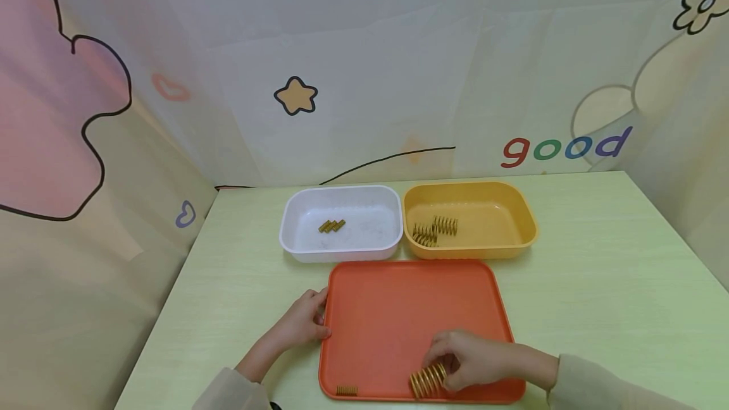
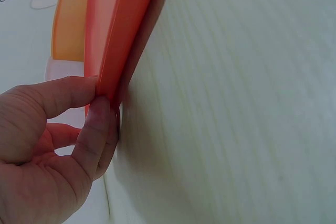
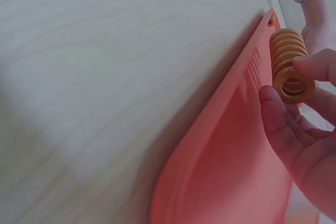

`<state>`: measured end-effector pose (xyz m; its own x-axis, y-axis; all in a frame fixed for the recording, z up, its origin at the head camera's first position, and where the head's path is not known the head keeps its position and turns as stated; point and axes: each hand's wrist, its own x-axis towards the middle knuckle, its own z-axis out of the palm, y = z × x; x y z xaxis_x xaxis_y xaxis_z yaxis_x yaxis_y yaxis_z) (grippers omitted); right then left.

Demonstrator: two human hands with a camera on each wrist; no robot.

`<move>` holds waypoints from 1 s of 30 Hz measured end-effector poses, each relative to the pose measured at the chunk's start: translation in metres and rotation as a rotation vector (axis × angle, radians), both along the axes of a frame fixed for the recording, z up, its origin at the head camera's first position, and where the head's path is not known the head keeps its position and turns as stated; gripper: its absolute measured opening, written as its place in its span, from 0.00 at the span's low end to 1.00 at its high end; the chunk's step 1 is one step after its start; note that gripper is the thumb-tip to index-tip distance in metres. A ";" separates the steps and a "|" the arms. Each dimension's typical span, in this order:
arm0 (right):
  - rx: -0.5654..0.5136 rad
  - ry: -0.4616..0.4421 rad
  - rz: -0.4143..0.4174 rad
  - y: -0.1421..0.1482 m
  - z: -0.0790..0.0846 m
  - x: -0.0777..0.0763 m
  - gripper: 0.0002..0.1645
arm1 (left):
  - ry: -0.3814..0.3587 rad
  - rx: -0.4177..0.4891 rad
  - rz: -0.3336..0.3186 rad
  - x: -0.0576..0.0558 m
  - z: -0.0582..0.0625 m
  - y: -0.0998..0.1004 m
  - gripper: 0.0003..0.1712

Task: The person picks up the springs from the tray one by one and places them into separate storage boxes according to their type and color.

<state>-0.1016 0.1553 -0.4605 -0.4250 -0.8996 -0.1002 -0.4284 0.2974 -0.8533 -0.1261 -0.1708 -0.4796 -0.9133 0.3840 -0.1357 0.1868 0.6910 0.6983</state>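
In the head view my right hand (image 1: 469, 359) holds a large golden coil spring (image 1: 428, 381) over the near edge of the orange-red tray (image 1: 398, 309). The right wrist view shows the spring (image 3: 287, 51) pinched between thumb and fingers, one round end facing the camera. My left hand (image 1: 304, 321) is at the tray's left side. Seen from the left wrist, its thumb and fingers pinch the tray rim (image 2: 118, 35). A small coil spring (image 1: 346, 391) lies in the tray's near left corner.
Behind the tray stand a white bin (image 1: 364, 242) holding several small brass-coloured springs (image 1: 332, 226) and, to its right, a yellow bin (image 1: 490, 252) with larger coil springs (image 1: 445, 226) at its left. A printed cloth (image 1: 376, 93) hangs behind the pale green table (image 1: 592, 283).
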 end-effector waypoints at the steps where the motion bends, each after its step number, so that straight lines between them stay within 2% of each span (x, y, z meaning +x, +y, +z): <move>1: 0.000 -0.002 -0.006 0.000 0.000 -0.001 0.18 | -0.001 -0.002 -0.001 0.000 0.000 0.000 0.45; 8: -0.013 -0.007 -0.032 0.000 0.002 -0.003 0.19 | -0.004 -0.004 -0.003 -0.001 -0.001 0.000 0.45; 15: -0.070 0.048 -0.042 0.002 0.002 -0.005 0.18 | -0.010 -0.003 -0.003 -0.001 0.002 0.000 0.45; 23: -0.099 0.056 -0.096 0.003 0.004 -0.009 0.17 | -0.011 0.000 -0.004 0.000 0.003 0.001 0.45; 30: -0.091 0.007 -0.148 0.003 0.009 -0.014 0.17 | -0.024 0.000 -0.004 0.000 0.003 0.001 0.45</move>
<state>-0.1155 0.1581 -0.4515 -0.5540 -0.8324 -0.0172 -0.3919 0.2789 -0.8767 -0.1262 -0.1702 -0.4768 -0.9084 0.3873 -0.1574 0.1726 0.6904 0.7026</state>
